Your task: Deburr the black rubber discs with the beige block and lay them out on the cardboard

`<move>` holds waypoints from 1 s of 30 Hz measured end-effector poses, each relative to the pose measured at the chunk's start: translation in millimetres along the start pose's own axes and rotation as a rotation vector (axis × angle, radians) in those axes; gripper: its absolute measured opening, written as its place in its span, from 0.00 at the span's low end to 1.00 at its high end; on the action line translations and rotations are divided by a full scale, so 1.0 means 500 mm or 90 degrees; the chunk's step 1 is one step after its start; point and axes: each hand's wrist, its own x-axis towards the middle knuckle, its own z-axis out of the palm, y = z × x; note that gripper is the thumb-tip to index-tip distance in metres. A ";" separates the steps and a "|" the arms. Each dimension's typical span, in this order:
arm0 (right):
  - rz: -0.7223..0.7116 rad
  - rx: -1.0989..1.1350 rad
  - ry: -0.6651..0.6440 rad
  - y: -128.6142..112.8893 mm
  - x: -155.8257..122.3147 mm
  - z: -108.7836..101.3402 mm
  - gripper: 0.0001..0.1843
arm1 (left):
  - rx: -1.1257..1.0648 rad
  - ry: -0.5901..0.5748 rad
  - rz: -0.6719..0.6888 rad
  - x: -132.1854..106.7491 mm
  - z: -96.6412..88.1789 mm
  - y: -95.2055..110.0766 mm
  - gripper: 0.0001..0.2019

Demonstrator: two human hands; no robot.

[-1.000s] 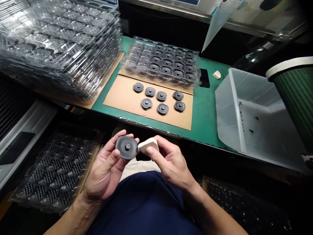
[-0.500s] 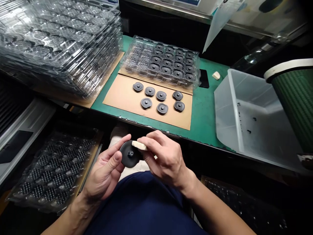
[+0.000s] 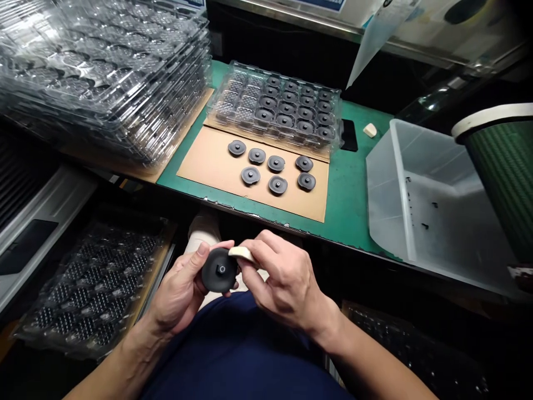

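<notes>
My left hand grips a black round rubber disc with a small metal hub at its centre, held over my lap below the bench edge. My right hand pinches a cream eraser-like block whose edge rests against the disc's upper right rim. Several more black discs lie loose on a cardboard sheet on the green mat. Behind them a clear blister tray holds rows of the same discs, with its left pockets bare.
A tall stack of clear trays fills the left bench. A translucent plastic bin stands at the right beside a green-wrapped cylinder. Another cream block lies on the mat. A tray of dark parts sits low left.
My right hand brought the cream block from beside the disc onto its upper rim. Both hands shifted slightly lower and the disc tilted.
</notes>
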 end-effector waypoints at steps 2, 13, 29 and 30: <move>0.014 -0.002 0.007 -0.001 -0.004 0.001 0.09 | 0.001 -0.003 0.001 0.002 -0.004 -0.001 0.21; -0.002 0.017 0.008 -0.006 -0.005 0.016 0.09 | -0.012 -0.035 0.004 0.011 -0.012 -0.004 0.19; 0.046 0.060 0.047 -0.002 0.003 0.047 0.10 | 0.009 0.007 0.121 0.017 -0.022 -0.007 0.18; 0.002 0.019 0.047 0.003 0.007 0.041 0.08 | 0.024 -0.018 0.082 0.018 -0.027 -0.007 0.18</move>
